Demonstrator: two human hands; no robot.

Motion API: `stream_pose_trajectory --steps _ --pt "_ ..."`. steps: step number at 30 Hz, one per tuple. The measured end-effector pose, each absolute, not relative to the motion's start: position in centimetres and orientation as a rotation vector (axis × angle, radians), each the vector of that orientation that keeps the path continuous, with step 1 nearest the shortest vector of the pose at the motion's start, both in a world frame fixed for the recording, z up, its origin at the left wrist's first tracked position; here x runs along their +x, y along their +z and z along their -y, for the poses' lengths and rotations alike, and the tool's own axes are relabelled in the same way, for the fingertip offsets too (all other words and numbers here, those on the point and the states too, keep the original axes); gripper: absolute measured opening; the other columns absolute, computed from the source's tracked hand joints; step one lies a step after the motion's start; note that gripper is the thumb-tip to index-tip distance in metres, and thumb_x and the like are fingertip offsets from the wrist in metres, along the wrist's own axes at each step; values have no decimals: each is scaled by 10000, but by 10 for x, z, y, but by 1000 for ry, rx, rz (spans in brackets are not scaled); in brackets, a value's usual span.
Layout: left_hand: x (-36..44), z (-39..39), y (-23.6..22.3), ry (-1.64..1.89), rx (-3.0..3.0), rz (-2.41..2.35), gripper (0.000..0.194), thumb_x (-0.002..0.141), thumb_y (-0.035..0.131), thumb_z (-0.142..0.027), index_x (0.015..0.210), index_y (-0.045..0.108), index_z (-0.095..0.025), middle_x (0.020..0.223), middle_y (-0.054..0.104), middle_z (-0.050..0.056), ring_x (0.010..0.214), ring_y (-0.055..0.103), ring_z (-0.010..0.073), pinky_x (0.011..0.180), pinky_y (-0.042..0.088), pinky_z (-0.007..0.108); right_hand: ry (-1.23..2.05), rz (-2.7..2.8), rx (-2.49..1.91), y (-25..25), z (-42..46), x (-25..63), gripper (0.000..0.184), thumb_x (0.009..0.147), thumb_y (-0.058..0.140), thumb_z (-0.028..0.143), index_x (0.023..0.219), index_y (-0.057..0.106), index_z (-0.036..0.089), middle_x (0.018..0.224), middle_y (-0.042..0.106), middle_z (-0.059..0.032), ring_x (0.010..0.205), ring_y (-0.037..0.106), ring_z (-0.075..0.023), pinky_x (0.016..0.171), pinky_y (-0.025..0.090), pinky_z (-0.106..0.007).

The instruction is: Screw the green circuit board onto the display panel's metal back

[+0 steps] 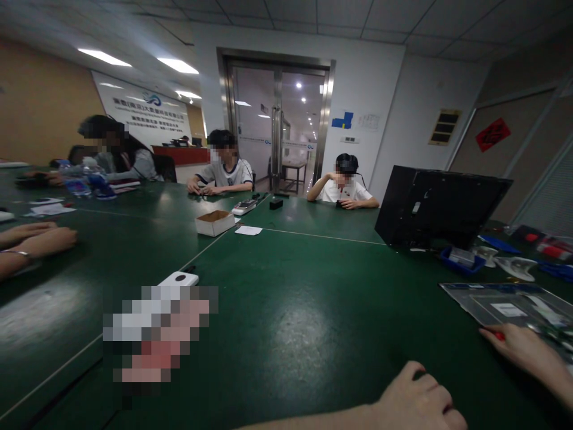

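My left hand [418, 401] is at the lower right of the view, palm down over the green table [295, 292]. Its fingers are curled, and whatever may be under them is hidden. Farther right, my right hand [521, 349] is closed on a small red object [499, 336], only partly visible between the fingers. That hand is at the near edge of a flat grey panel [478, 304] with pale labels. Loose parts near the right wrist are too blurred to name.
A black monitor-like case [441, 206] stands behind the panel, beside a blue tray [463, 261]. A white box [215, 223] and a paper slip [248, 230] lie mid-table. Another person's hands [45, 239] rest at left. Several people sit across the table.
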State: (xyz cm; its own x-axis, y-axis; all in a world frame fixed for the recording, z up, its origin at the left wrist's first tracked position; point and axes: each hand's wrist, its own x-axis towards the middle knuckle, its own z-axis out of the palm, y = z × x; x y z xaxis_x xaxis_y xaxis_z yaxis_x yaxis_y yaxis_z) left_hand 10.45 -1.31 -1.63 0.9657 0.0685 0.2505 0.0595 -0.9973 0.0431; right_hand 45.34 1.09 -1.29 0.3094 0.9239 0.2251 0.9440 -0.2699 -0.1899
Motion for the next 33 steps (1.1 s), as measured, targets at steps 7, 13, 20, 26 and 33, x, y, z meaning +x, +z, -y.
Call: stream_pose_trajectory --steps 7,13,20,26,33 --pt "76 -6 -1 571 2815 -863 363 984 478 -403 1074 644 -92 1105 659 146 1069 579 281 1043 378 436 127 2123 -2101 -18 29 307 390 884 457 413 1066 755 239 946 777 -114 896 730 -305 767 551 -339" --pt "53 -39 8 569 2634 -1087 511 1021 363 -373 1362 501 -19 1414 522 209 1342 443 298 1143 312 382 479 2543 -1690 31 53 186 268 842 560 244 1047 731 221 998 763 -98 879 726 -279 731 514 -302" --pt "20 -59 0 307 2603 -1274 628 1031 292 -439 1456 379 15 1552 320 235 1462 264 321 1176 244 429 459 2789 -1433 39 40 97 358 825 616 314 1161 689 213 1081 749 -119 903 719 -291 720 512 -312" --pt "-30 -66 -3 197 2692 -1311 653 1030 294 -510 1485 369 -47 1574 281 208 1473 217 332 1179 217 456 430 2949 -1306 56 32 57 292 881 554 402 927 731 175 881 767 -96 788 721 -254 655 513 -294" --pt "-94 -60 4 100 2786 -1177 702 1021 324 -569 1524 323 -79 1593 202 207 1481 181 343 1176 212 477 467 2675 -1371 79 50 81 355 908 546 313 1240 622 214 1118 744 -96 946 717 -305 775 555 -402"
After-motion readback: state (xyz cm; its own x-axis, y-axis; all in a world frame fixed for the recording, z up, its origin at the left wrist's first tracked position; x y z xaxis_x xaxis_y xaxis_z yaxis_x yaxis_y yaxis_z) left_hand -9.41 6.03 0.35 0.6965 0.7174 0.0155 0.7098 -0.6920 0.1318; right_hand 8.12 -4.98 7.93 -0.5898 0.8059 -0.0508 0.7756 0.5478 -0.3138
